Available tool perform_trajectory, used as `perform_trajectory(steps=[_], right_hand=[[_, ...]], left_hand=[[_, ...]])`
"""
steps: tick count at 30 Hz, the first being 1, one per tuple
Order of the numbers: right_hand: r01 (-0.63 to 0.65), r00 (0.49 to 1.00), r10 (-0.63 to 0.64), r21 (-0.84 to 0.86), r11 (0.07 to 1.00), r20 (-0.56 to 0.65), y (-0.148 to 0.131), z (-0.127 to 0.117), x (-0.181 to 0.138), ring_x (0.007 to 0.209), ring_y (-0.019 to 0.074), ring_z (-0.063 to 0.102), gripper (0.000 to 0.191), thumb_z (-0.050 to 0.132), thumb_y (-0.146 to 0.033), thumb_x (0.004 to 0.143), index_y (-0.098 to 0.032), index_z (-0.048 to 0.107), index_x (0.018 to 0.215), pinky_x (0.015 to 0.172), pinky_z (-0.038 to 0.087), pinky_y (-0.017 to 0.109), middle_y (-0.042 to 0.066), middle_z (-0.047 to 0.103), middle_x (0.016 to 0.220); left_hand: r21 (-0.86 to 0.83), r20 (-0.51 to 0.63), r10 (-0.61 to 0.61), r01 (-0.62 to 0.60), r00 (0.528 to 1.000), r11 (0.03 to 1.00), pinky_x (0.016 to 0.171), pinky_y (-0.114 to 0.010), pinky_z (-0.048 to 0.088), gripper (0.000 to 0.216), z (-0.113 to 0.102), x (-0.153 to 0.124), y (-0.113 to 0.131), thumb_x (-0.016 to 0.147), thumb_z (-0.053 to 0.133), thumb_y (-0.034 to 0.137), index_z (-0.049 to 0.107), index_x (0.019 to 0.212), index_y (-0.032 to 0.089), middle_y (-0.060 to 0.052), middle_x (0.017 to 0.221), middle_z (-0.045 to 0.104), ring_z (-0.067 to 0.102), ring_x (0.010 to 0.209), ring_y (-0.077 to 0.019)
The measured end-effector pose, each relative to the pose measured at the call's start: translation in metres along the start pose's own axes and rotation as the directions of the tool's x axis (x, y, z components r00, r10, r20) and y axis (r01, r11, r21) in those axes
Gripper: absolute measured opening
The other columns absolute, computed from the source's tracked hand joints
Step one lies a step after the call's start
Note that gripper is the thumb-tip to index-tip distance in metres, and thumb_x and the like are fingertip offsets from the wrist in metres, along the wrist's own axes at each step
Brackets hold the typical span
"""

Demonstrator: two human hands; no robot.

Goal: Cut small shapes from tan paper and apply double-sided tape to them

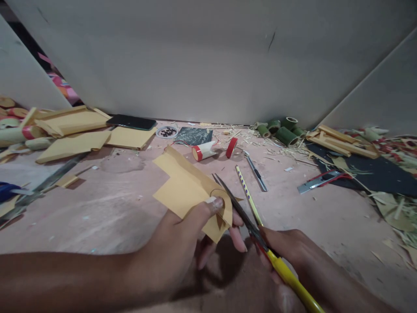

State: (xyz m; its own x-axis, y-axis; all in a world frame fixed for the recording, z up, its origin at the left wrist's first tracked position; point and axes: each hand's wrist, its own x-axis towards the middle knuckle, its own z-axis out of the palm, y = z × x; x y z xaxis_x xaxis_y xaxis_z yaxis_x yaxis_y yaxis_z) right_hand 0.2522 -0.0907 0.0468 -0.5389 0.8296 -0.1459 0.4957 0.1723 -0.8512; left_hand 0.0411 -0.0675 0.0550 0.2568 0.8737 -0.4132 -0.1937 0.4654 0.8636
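Scissors are biting into tan card along a pencilled curve; the left hand is pinching the card just above the surface, the right hand gripping yellow handles at five o'clock.

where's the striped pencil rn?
Head view, right of centre: the striped pencil lies on the floor between the scissors and a utility knife.
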Motion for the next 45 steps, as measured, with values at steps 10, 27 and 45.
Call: perform_trajectory(steps=[10,27,45], right_hand=[[0.027,1.0,-0.027,-0.016,1.0,-0.014,-0.001,0.002,0.002,0.055,0.0141,0.049,0.07,0.049,-0.09,0.082,-0.021,0.055,0.074,0.052,0.035,0.029,0.003,0.062,0.069],[0.092,0.996,-0.09,0.111,0.99,-0.022,0.017,0.012,0.001,0.052,0.0096,0.031,0.067,0.047,-0.086,0.087,-0.021,0.046,0.071,0.047,0.025,0.026,-0.005,0.041,0.06],[0.046,0.999,-0.046,0.094,0.995,-0.006,0.022,0.013,0.001,0.055,0.0107,0.032,0.069,0.05,-0.088,0.084,-0.021,0.044,0.069,0.048,0.024,0.026,-0.004,0.037,0.062]], left_hand=[[0.023,0.033,0.036,-0.037,0.999,0.999,0.04,-0.019,0.028,0.026,0.001,-0.001,0.0,0.086,0.064,0.039,0.068,0.07,0.02,0.0,0.058,0.07,0.038,0.038,-0.0079],[-0.15,0.106,-0.084,0.099,0.991,0.984,0.04,-0.018,0.027,0.031,0.0,0.001,-0.003,0.087,0.068,0.045,0.075,0.074,0.018,-0.005,0.056,0.074,0.043,0.039,-0.0089],[-0.122,0.131,-0.007,0.023,0.991,0.992,0.04,-0.019,0.031,0.031,-0.004,0.004,-0.003,0.083,0.067,0.045,0.074,0.076,0.016,-0.006,0.056,0.073,0.06,0.044,-0.0149]])
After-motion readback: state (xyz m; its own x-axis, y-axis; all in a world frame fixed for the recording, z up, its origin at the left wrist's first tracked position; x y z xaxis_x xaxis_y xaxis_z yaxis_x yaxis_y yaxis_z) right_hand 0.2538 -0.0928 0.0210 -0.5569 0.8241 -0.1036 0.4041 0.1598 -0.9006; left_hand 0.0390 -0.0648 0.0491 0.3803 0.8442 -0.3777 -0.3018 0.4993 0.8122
